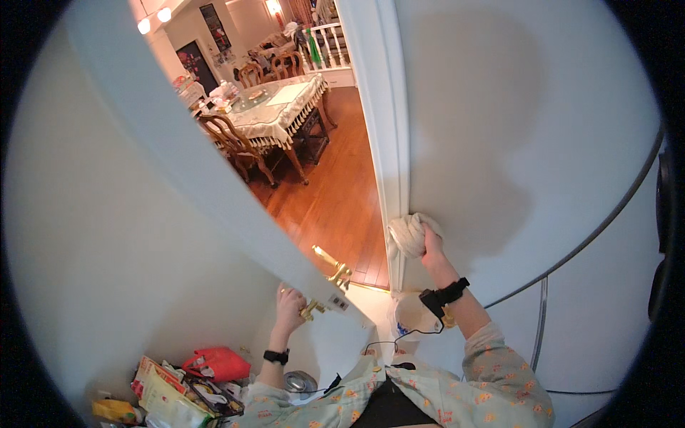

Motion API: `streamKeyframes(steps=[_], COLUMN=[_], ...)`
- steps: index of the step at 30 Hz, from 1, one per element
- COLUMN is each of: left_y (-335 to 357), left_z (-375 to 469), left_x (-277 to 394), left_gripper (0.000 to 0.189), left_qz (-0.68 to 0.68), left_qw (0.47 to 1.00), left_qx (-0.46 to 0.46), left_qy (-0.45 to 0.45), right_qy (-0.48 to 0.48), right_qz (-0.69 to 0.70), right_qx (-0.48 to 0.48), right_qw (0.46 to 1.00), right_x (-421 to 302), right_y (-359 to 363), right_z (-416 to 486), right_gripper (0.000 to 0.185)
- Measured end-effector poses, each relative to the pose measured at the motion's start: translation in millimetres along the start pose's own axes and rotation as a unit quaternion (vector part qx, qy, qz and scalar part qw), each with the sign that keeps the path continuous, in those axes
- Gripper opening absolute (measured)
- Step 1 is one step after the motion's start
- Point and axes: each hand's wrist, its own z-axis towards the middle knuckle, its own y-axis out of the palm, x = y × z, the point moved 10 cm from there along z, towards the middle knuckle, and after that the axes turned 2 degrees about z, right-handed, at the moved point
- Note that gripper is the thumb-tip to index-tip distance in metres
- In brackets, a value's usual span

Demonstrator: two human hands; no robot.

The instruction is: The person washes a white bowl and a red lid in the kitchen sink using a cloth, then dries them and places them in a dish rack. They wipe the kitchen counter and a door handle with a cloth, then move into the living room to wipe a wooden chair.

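My left hand is closed around the brass lever handle on the near face of a pale door. The door stands ajar, its edge bearing a small printed sticker. A second brass lever juts from the far face. In my right hand is a bunched beige cloth. It is pressed against the white moulded door frame, where the frame meets the wall. My fingers are partly hidden by the cloth. Both wrists wear black bands with cables.
Below my right arm stands a whitish bucket, near my feet. At lower left lie packets and a red bag, beside a round metallic object. Beyond the doorway, a cloth-covered dining table and wooden chairs stand on a wooden floor.
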Motion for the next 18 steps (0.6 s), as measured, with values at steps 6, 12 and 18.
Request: streamKeyframes(steps=[6, 12, 18], left_y=[-6, 123, 180], left_z=[-99, -184, -207], left_x=[-30, -26, -23], left_gripper=[0.078, 0.098, 0.096], left_qz=[0.071, -0.119, -0.468], left_qw=[0.956, 0.875, 0.654], left_qx=[0.155, -0.053, 0.145], left_qy=[-0.237, -0.466, -0.576], right_qy=[-0.051, -0.092, -0.196], right_qz=[0.002, -0.072, -0.122], right_qx=[0.008, 0.020, -0.086], right_qw=[0.999, 0.993, 0.969], right_x=[-24, -32, 3], right_y=[12, 15, 42], right_z=[-19, -21, -33], right_gripper=[0.039, 0.033, 0.025])
